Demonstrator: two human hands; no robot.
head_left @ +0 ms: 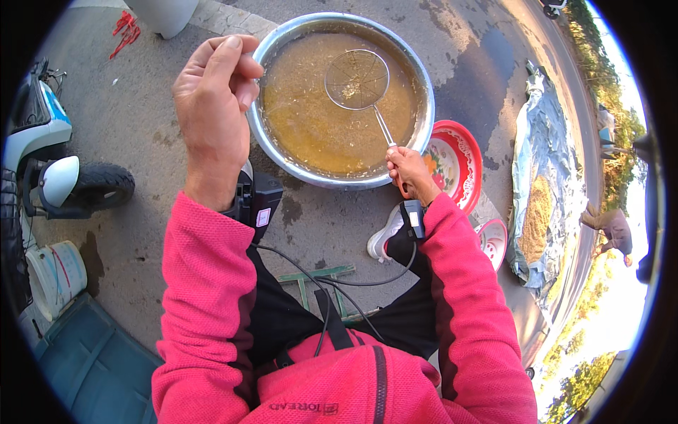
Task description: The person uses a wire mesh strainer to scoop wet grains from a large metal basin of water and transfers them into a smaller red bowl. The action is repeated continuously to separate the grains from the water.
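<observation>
A round wire skimmer (357, 79) with a long handle is held over a wide metal basin (429, 100) of murky brown water with pale grain bits afloat. My right hand (410, 169) is closed around the skimmer's orange-red handle at the basin's near right rim. Some pale bits lie in its mesh. My left hand (220, 79) is raised beside the basin's left rim, its fingers curled and the thumb near the forefinger; whether anything small is between them cannot be told. A red-rimmed enamel basin with a floral pattern (471, 159) sits partly beneath the metal basin's right side.
A smaller red-and-white bowl (500, 244) is by my right sleeve. Farther right, grain (536, 222) lies on a blue-grey tarp (551, 138), with a person beyond. A scooter wheel (106, 185), a white bucket (61, 275) and a blue-green plastic lid or bin (100, 360) stand left.
</observation>
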